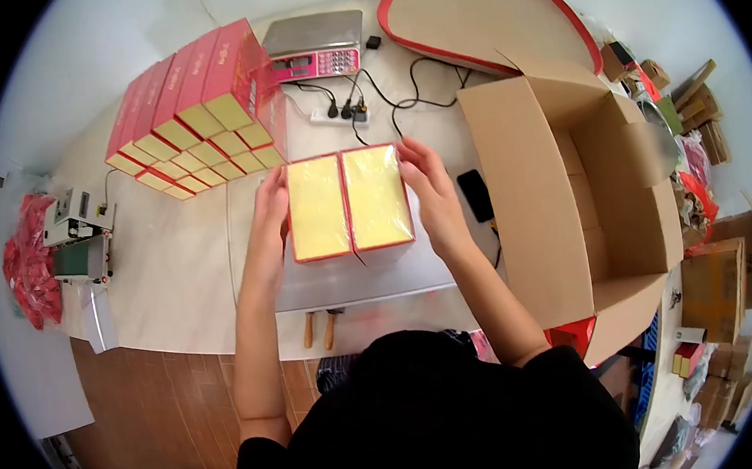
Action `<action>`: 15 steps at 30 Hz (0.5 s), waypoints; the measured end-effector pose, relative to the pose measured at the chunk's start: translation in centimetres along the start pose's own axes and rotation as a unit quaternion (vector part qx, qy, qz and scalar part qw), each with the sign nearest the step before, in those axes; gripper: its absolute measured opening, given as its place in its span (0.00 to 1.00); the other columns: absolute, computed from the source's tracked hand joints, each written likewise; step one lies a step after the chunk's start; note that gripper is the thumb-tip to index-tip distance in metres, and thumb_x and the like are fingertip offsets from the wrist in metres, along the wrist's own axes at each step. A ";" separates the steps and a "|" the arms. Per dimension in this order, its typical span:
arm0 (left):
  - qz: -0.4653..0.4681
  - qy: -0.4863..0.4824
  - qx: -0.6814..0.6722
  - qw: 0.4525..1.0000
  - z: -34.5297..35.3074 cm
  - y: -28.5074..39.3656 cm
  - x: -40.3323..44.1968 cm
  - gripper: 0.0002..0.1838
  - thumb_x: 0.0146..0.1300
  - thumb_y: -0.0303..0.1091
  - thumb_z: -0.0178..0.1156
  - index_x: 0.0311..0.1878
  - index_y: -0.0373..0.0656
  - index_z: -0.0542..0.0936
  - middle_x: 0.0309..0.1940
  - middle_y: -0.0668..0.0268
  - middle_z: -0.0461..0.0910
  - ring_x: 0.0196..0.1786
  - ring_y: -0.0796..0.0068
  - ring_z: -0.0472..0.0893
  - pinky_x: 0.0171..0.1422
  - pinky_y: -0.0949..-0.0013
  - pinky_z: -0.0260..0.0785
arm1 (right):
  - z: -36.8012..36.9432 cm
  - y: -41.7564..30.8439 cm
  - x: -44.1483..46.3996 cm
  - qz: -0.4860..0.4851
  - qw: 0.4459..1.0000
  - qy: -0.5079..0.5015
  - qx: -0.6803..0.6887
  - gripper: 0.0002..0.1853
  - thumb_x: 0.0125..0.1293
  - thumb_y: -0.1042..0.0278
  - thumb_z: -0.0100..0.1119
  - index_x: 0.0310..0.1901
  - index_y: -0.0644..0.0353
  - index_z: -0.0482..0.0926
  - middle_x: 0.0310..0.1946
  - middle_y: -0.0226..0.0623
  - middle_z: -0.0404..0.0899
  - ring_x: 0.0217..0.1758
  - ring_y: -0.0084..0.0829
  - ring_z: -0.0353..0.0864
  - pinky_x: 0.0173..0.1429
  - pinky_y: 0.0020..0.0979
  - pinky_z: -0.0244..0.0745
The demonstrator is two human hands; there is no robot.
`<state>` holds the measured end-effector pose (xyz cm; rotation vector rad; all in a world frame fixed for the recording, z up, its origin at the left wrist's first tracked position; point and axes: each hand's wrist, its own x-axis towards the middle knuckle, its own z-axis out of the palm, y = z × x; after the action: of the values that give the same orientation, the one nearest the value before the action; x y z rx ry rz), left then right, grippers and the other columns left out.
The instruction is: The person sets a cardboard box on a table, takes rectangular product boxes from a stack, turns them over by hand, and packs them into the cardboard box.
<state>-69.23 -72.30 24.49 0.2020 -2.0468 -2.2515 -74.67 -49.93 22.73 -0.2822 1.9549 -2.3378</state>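
Note:
Two red-edged boxes with yellow faces (317, 208), side by side under shiny clear wrap, are held between my hands over a pale sheet at the table's front. My left hand (271, 211) presses on their left side, and my right hand (429, 183) grips the right side near the top corner. A stack of similar red and yellow boxes (197, 107) stands at the back left. To the right is an open cardboard carton (526, 198); the part of its inside that shows holds nothing.
Behind the boxes are a scale (315, 43), a power strip (339, 117) and black cables. A phone (475, 195) lies beside the carton. Two wooden handles (319, 330) show at the front edge. A small machine (81, 238) stands far left.

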 end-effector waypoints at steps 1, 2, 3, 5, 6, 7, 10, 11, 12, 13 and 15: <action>-0.019 -0.014 0.004 1.000 0.4 -0.1 0.6 0.29 0.75 0.48 0.46 0.71 0.40 0.60 0.69 0.58 0.62 0.71 0.71 0.61 0.74 0.70 0.51 | 0.5 0.0 0.4 0.013 1.000 0.006 0.009 0.25 0.72 0.66 0.49 0.68 0.63 0.61 0.65 0.45 0.66 0.68 0.34 0.65 0.69 0.32 0.62; -0.052 0.015 -0.040 0.998 1.3 0.0 0.9 0.26 0.73 0.44 0.49 0.68 0.39 0.65 0.61 0.61 0.70 0.63 0.75 0.70 0.67 0.72 0.60 | 1.0 -0.4 0.7 0.042 0.999 0.012 0.033 0.26 0.70 0.66 0.52 0.67 0.62 0.61 0.64 0.45 0.67 0.66 0.33 0.68 0.66 0.31 0.65; -0.063 0.012 -0.045 0.997 1.7 0.2 1.3 0.26 0.73 0.44 0.49 0.68 0.39 0.65 0.61 0.61 0.70 0.63 0.75 0.70 0.67 0.72 0.60 | 1.2 0.0 1.1 0.040 0.999 0.005 0.015 0.27 0.69 0.65 0.54 0.67 0.61 0.62 0.62 0.45 0.68 0.61 0.31 0.71 0.63 0.31 0.67; -0.104 0.008 -0.062 0.993 1.6 0.4 2.1 0.25 0.73 0.45 0.49 0.66 0.38 0.67 0.57 0.62 0.73 0.57 0.77 0.74 0.61 0.73 0.66 | 1.5 -0.1 1.6 0.073 0.997 0.012 0.014 0.23 0.68 0.65 0.54 0.63 0.62 0.66 0.55 0.41 0.73 0.54 0.28 0.74 0.58 0.29 0.70; -0.092 0.019 -0.080 0.992 2.0 0.5 2.3 0.22 0.73 0.45 0.50 0.61 0.39 0.70 0.50 0.64 0.77 0.51 0.79 0.77 0.55 0.74 0.70 | 1.4 -0.1 1.9 0.077 0.997 0.012 0.014 0.23 0.68 0.65 0.54 0.63 0.62 0.66 0.55 0.41 0.73 0.54 0.28 0.74 0.58 0.29 0.70; -0.095 0.022 -0.080 0.992 1.8 0.2 2.6 0.22 0.73 0.45 0.50 0.61 0.39 0.70 0.50 0.64 0.77 0.51 0.79 0.77 0.55 0.74 0.70 | 1.1 0.0 2.2 0.073 0.997 -0.003 0.000 0.20 0.69 0.65 0.53 0.60 0.62 0.69 0.49 0.36 0.74 0.49 0.23 0.74 0.55 0.26 0.70; -0.095 0.015 -0.083 0.992 1.2 -0.8 3.1 0.20 0.73 0.46 0.51 0.57 0.40 0.72 0.47 0.66 0.78 0.48 0.81 0.78 0.52 0.75 0.71 | 0.8 -0.2 2.7 0.069 0.997 -0.027 -0.027 0.14 0.71 0.64 0.51 0.53 0.61 0.73 0.41 0.29 0.77 0.42 0.17 0.75 0.49 0.22 0.70; -0.092 0.019 -0.080 0.992 1.3 -0.7 3.1 0.19 0.73 0.45 0.51 0.55 0.40 0.72 0.46 0.67 0.78 0.46 0.82 0.78 0.51 0.75 0.71 | 0.7 -0.3 2.8 0.063 0.997 -0.032 -0.039 0.13 0.71 0.63 0.51 0.50 0.61 0.75 0.39 0.28 0.77 0.40 0.16 0.75 0.45 0.21 0.70; -0.088 0.024 -0.077 0.993 1.4 -0.5 3.0 0.17 0.73 0.45 0.51 0.53 0.41 0.73 0.44 0.68 0.78 0.44 0.83 0.78 0.49 0.76 0.71 | 0.7 -0.4 2.9 0.068 0.996 -0.037 -0.045 0.13 0.72 0.61 0.50 0.49 0.60 0.75 0.37 0.26 0.77 0.38 0.15 0.74 0.42 0.20 0.70; -0.090 0.026 -0.079 0.992 1.5 -0.5 3.0 0.17 0.73 0.45 0.51 0.53 0.41 0.73 0.44 0.68 0.78 0.44 0.83 0.78 0.49 0.76 0.71 | 0.7 -0.6 2.9 0.071 0.996 -0.039 -0.047 0.13 0.72 0.61 0.50 0.49 0.60 0.75 0.37 0.26 0.77 0.38 0.15 0.74 0.42 0.20 0.70; -0.067 0.027 -0.092 0.993 1.6 -0.5 3.0 0.16 0.73 0.42 0.52 0.53 0.41 0.74 0.44 0.68 0.78 0.45 0.83 0.78 0.49 0.76 0.71 | 0.8 -0.9 2.9 0.076 0.996 -0.046 -0.028 0.13 0.72 0.61 0.50 0.49 0.60 0.75 0.37 0.26 0.77 0.39 0.15 0.74 0.43 0.20 0.70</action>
<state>-72.39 -71.18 24.04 0.3916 -1.8362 -2.4667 -77.26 -51.08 24.03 -0.2327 1.9282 -2.1416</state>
